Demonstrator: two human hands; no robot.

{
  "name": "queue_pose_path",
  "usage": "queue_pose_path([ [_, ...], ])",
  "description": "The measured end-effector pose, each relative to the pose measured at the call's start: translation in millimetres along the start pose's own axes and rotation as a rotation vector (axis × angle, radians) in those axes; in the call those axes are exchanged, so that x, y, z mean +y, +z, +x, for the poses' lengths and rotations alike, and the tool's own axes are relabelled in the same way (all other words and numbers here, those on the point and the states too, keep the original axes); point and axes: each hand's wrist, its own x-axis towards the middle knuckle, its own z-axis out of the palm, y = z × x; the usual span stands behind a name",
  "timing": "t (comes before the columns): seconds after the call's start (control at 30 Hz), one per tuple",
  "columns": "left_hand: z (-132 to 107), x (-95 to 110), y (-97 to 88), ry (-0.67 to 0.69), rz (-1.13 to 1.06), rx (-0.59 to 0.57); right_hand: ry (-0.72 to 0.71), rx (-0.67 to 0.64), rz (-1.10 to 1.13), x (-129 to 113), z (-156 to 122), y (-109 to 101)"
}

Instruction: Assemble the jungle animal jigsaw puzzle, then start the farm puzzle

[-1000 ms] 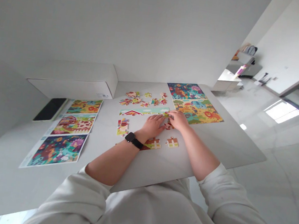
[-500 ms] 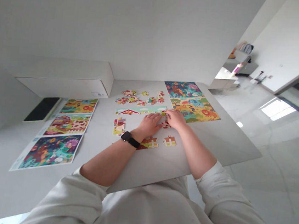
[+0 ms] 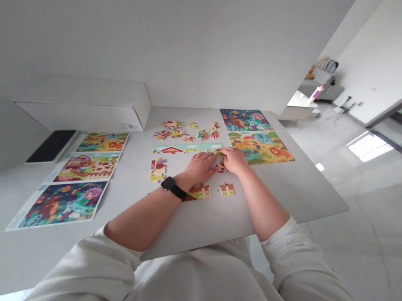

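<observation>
Both hands sit almost where they were a moment before. The left hand [image 3: 200, 167] lies open and flat against the near side of the jigsaw strip [image 3: 187, 149]. The right hand [image 3: 234, 159], fingers curled, presses at the strip's end; whether it holds a piece cannot be told. Loose jigsaw pieces [image 3: 184, 132] lie beyond the strip, toward the far edge of the counter [image 3: 308, 190]. Printed picture sheets [image 3: 62, 205] line the left side, two finished puzzles [image 3: 256, 137] fill the far right corner, and the near right stretch stays bare.

I have three printed picture sheets [image 3: 62, 205] lying in a column along the left of the white tabletop [image 3: 301, 189], with a black phone [image 3: 51, 146] just beside them and a long white box [image 3: 83, 112] near the far edge. Past the tabletop, a glossy tiled floor [image 3: 368, 235] reflects window light.
</observation>
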Motion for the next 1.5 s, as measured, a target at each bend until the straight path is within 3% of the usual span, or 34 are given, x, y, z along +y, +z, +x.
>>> queue_pose_path([
  [0.43, 0.1, -4.0, 3.2, 0.002, -0.033, 0.003, 0.006, 0.029, 0.112, 5.3, -2.9, -10.2],
  [0.6, -0.8, 0.2, -4.6, -0.021, -0.058, 0.042, 0.153, 0.089, 0.109, 7.9, -5.5, -23.1],
  [0.77, -2.2, 7.0, -9.9, -0.028, -0.043, 0.044, 0.193, -0.054, 0.118, 10.7, -14.2, -33.4],
  [0.93, -2.4, 9.4, -7.7, -0.047, -0.03, 0.04, 0.076, -0.235, 0.046, 15.0, -21.3, -38.6],
  [1.27, -0.3, 8.2, -5.2, -0.037, -0.068, 0.052, 0.016, -0.223, 0.08, 12.8, -20.2, -35.3],
  [1.5, 0.4, 6.5, -4.2, -0.049, -0.068, 0.038, 0.071, -0.182, 0.106, 9.2, -18.9, -33.4],
])
